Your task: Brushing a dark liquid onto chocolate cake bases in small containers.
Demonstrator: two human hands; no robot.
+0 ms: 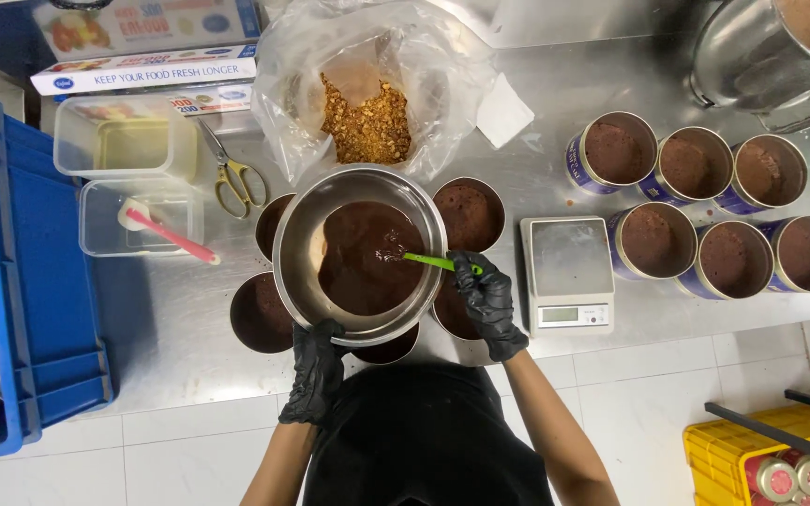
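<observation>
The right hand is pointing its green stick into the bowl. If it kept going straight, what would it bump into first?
Probably the dark brown mix in the metal bowl. The right hand aims the green spatula leftward, its tip already at the mix; beyond lies the bowl's far wall. Depth is hard to judge.

foil boxes (142, 70) top-left, white-blue | scale screen (560, 315) centre-right, grey

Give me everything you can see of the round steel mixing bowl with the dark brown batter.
The round steel mixing bowl is shiny, with a rolled rim, and holds glossy dark brown batter lying toward the person's side. It is held over a ring of filled tins on the steel table. The black-gloved left hand grips its near rim; the black-gloved right hand dips a green-handled spatula into the batter.
</observation>
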